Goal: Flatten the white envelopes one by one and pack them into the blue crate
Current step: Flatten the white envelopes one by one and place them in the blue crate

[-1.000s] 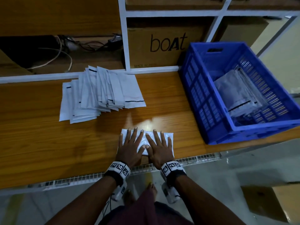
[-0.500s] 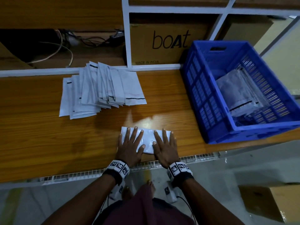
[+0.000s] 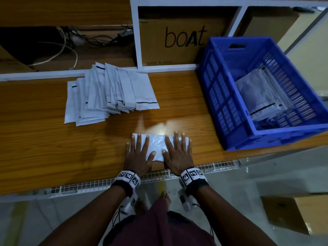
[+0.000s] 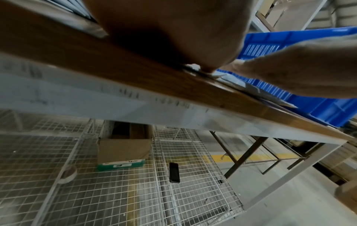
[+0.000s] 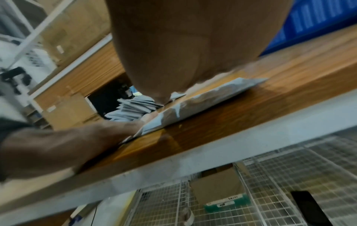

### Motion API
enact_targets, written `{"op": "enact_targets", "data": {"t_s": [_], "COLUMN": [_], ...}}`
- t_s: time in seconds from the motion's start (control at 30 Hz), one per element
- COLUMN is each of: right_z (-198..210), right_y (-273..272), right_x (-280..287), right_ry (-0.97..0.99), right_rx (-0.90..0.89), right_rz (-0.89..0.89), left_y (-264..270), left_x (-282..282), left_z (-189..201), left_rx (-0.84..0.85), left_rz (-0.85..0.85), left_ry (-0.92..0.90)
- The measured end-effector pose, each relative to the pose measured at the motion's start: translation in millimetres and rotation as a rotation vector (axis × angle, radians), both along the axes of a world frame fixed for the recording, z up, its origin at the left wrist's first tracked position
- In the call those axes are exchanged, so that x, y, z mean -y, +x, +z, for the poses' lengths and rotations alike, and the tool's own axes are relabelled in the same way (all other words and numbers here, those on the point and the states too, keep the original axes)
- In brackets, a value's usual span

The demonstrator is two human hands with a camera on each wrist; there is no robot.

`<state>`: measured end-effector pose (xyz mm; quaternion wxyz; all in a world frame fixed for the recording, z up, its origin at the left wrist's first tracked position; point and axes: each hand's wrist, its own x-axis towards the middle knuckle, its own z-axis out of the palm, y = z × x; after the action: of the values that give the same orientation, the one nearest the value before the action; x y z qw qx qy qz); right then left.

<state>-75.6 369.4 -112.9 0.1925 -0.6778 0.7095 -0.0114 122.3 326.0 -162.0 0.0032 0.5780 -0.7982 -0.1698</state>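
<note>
Left hand (image 3: 137, 157) and right hand (image 3: 178, 156) lie flat, fingers spread wide, pressing one envelope (image 3: 158, 146) on the near surface (image 3: 53, 148). Better to sweep outward evenly, so air leaves, before the crate (image 3: 230, 110) at right.

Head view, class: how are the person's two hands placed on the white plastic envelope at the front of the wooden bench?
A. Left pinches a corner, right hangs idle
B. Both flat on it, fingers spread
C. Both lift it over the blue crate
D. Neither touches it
B: the left hand and the right hand lie flat, fingers spread, on the white plastic envelope, which rests on the wooden bench.
</note>
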Motion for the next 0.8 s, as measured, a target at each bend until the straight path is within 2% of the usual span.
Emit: {"op": "enact_targets", "data": {"t_s": [0.13, 0.27, 0.43, 0.6, 0.67, 0.73, 0.8], "right_z": [-11, -23, -23, -6, -3, -7, -13], "right_y": [16, 18, 15, 7, 1, -4, -6], "right_x": [2, 0, 3, 10, 11, 10, 6], "right_ry": [0.018, 0.004, 0.006, 0.126, 0.082, 0.01, 0.017], "right_rx": [0.102, 0.037, 0.056, 0.245, 0.309, 0.262, 0.181], "right_rz": [0.119, 0.132, 0.134, 0.103, 0.081, 0.056, 0.043], "left_y": [1, 8, 0, -8, -8, -7, -6], "left_x": [1, 0, 3, 1, 1, 3, 5], "left_z": [3, 3, 14, 8, 8, 10, 13], "left_rx": [-0.01, 0.001, 0.029, 0.017, 0.03, 0.033, 0.023], "left_rz": [-0.011, -0.041, -0.126, -0.139, -0.143, -0.152, -0.161], "left_ry": [0.023, 0.01, -0.062, 0.015, 0.019, 0.036, 0.05]}}
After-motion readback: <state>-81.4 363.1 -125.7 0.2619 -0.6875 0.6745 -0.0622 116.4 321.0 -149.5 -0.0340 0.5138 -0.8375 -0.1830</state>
